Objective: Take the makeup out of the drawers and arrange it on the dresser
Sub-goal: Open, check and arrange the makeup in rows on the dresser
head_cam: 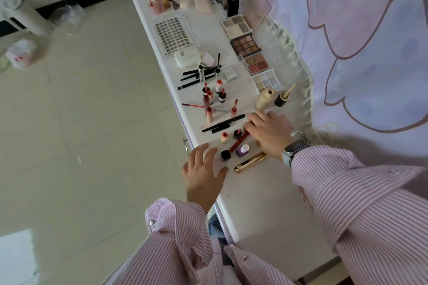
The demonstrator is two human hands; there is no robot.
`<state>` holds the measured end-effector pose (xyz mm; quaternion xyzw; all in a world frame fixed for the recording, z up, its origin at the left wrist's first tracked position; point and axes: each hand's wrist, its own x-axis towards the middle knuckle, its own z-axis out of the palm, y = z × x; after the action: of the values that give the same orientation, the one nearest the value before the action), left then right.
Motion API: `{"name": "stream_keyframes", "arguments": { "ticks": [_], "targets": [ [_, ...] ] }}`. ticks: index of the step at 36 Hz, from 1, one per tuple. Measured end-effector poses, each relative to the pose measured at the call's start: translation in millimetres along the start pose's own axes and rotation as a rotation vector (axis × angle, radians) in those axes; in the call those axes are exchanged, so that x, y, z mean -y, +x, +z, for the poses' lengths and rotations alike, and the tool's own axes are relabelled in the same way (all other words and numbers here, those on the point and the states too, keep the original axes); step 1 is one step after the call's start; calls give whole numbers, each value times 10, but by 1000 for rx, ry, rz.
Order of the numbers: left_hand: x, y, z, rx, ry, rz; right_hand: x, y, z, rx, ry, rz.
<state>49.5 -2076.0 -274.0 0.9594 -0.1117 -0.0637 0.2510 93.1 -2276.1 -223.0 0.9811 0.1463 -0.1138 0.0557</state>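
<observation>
Makeup covers the white dresser top [250,194]. My right hand [269,133] pinches the upper end of a dark red lip tube [238,142] that lies slanted over the small bottles. Around it stand a peach-capped bottle [224,137], a black pot [225,154] and a purple nail polish bottle [242,150]. A gold tube [249,162] lies just below my right wrist. My left hand [203,170] rests flat with spread fingers on the dresser's left edge, beside the black pot. Eyeshadow palettes [245,45] line the right side.
Black pencils [223,124], upright lip glosses [213,97], a lash tray [173,34] and a cream bottle [264,98] fill the far dresser. A drawer handle [186,146] sticks out at the left edge. Tiled floor lies left; a patterned cloth hangs right.
</observation>
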Motion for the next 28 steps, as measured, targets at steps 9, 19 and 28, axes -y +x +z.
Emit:
{"name": "stream_keyframes", "arguments": {
  "ticks": [9, 19, 28],
  "targets": [
    [1, 5, -25, 30, -37, -16, -239, -168, -1, -82, -51, -31],
    [-66, 37, -213, -229, -404, -72, -198, -382, -191, -378, 328, 64],
    [-294, 69, -619, -177, -375, 265, 170, -564, -363, -185, 541, -118]
  ]
}}
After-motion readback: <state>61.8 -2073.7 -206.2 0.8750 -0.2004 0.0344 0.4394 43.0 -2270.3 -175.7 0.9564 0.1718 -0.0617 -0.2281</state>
